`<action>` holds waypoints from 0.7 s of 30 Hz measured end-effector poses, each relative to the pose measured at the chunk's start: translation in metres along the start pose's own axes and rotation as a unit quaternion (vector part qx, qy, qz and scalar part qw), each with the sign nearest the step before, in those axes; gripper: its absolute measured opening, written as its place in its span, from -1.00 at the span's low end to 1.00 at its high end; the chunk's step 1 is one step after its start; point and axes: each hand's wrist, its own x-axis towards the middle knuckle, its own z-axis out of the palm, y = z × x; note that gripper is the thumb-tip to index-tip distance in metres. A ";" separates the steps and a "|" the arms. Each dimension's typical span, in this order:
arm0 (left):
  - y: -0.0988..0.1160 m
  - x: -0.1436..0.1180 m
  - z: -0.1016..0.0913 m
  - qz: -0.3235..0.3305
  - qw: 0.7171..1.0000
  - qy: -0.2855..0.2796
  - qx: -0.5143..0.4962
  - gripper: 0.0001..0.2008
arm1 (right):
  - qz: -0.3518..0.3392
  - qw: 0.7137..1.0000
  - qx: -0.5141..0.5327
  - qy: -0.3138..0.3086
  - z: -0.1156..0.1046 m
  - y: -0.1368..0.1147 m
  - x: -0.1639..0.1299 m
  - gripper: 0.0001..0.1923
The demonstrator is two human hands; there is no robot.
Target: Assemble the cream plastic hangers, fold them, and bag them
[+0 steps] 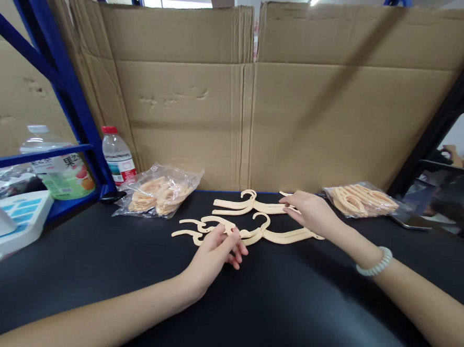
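Note:
Several cream plastic folding clothes hangers lie in the middle of the black tabletop. My left hand (217,248) pinches a cream hanger part (217,219) between thumb and index finger, its other fingers loosely curled. Partly beneath that hand, a front hanger (287,236) reaches to the right with its hook upward. My right hand (312,212), a beaded bracelet (375,262) on its wrist, has its fingers closed at the right end of the rear hanger (233,205). Its fingers hide part of that end.
A clear bag of hangers (162,193) sits at the back left, another hanger bag (360,198) at the back right. A red-capped water bottle (117,156) stands by the blue post (74,96). Cardboard panels (181,102) wall off the rear. A white-and-blue tray (20,221) is at far left.

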 end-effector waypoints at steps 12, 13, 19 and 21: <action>-0.003 0.003 -0.001 -0.003 0.999 0.028 -0.028 -0.74 | -0.043 0.993 -0.094 -0.056 0.027 0.032 0.002 -0.97; -0.003 0.003 -0.001 -0.005 0.999 0.026 -0.028 -0.75 | -0.044 0.993 -0.094 -0.053 0.029 0.031 0.003 -0.97; 0.000 0.003 0.000 -0.009 0.999 0.029 -0.021 -0.73 | -0.043 0.998 -0.048 -0.017 0.031 0.032 0.002 -0.97; 0.000 0.002 -0.001 -0.008 0.999 0.029 -0.019 -0.70 | -0.029 0.999 -0.040 -0.004 0.028 0.032 0.002 -0.97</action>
